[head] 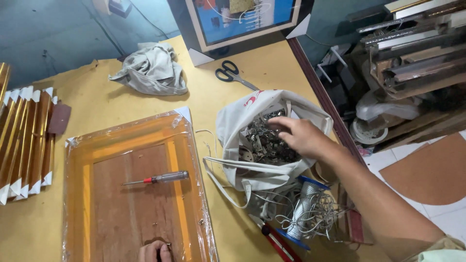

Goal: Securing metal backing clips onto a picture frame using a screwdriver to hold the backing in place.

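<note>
Mustard-yellow tabletop (252,73); white cloth bag (233,121) with red print, holding grey metal fittings (264,143); gold-edged brown frame back (131,189) under clear wrap; screwdriver (158,178) with red-and-clear handle; black-handled scissors (232,73); pale grey rag (150,70); blue-flanged wire spool (306,208).

The right arm stretches in from the lower right corner, bare along the forearm with a pale sleeve edge at the elbow, and the right hand (300,137) hangs palm down with its fingers (279,122) curled loosely and spread, thumb tucked beneath. The left hand (154,252) shows only partly at the bottom edge, knuckles up and fingers bent inward in a tight pinch; its wrist lies out of view.
</note>
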